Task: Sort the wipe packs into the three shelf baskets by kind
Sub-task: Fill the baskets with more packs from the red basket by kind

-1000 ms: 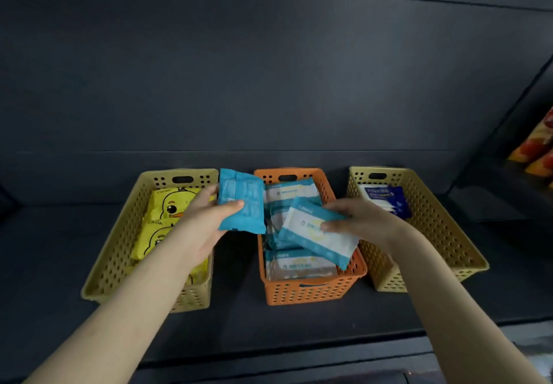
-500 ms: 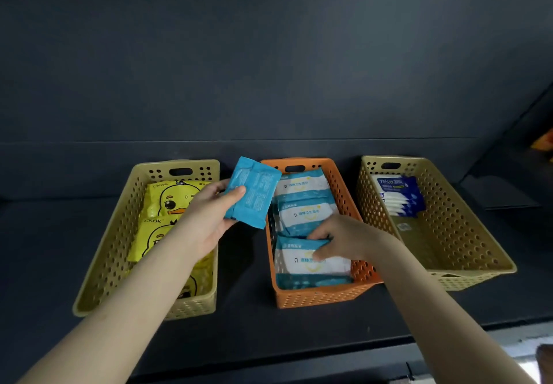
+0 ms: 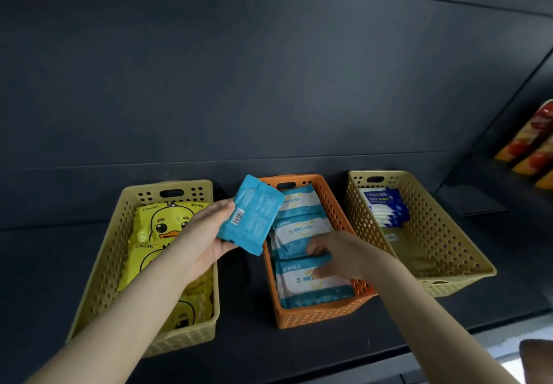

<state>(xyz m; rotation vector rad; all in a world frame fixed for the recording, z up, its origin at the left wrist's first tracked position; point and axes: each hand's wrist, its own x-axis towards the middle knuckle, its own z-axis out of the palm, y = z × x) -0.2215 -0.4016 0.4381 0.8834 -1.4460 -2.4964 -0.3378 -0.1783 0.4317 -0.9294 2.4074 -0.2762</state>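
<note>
The fingers and thumb of the left hand [image 3: 200,243] pinch the teal pack [image 3: 251,216] by its lower end, barcode side showing, tilted above the gap between the left basket [image 3: 101,279] and the orange basket [image 3: 323,314]; the fingers of the right hand [image 3: 338,256] curl over the rear edge of the front pack [image 3: 314,288], which lies in the orange basket. Duck packs [image 3: 161,225] occupy the left basket; dark-blue packs [image 3: 384,207] occupy the right basket [image 3: 449,264]. Sorting appears well advanced; the teal pack is not yet placed and probably belongs in the orange basket.

Shop: dark display shelf [image 3: 42,279], 3 stocked baskets [image 3: 317,316], snack packs [image 3: 535,147].
</note>
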